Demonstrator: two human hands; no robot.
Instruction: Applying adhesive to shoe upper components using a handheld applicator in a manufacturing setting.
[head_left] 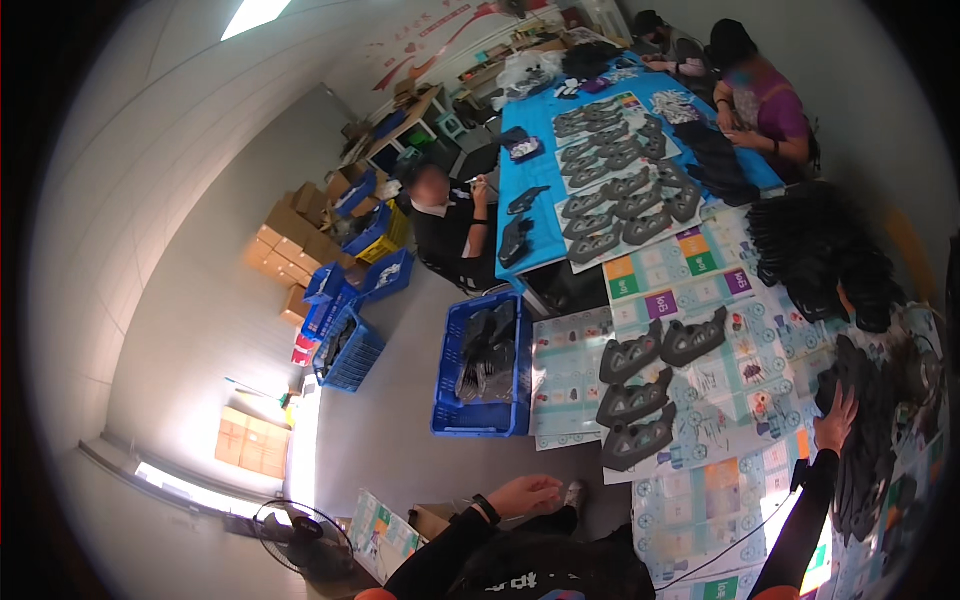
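Observation:
My right hand (838, 418) reaches out to the right with its fingers spread, at the left edge of a heap of long black pieces (868, 440). It touches or hovers just over them; nothing shows in its grip. My left hand (526, 496) hangs in the air beside the table, fingers loosely stretched and holding nothing. Between the two, dark grey moulded plastic parts (640, 440) with cut-out openings lie in a short column on the patterned table cover (700, 490). One more such grey part (694, 338) sits beside the top of that column.
A blue crate (440, 390) with dark bagged parts stands on the floor left of the table. Farther off, rows of grey parts (620, 180) cover a blue-topped table (530, 210). Several people sit around it. A fan (305, 540) stands at lower left; a thin cable (735, 548) crosses the near table.

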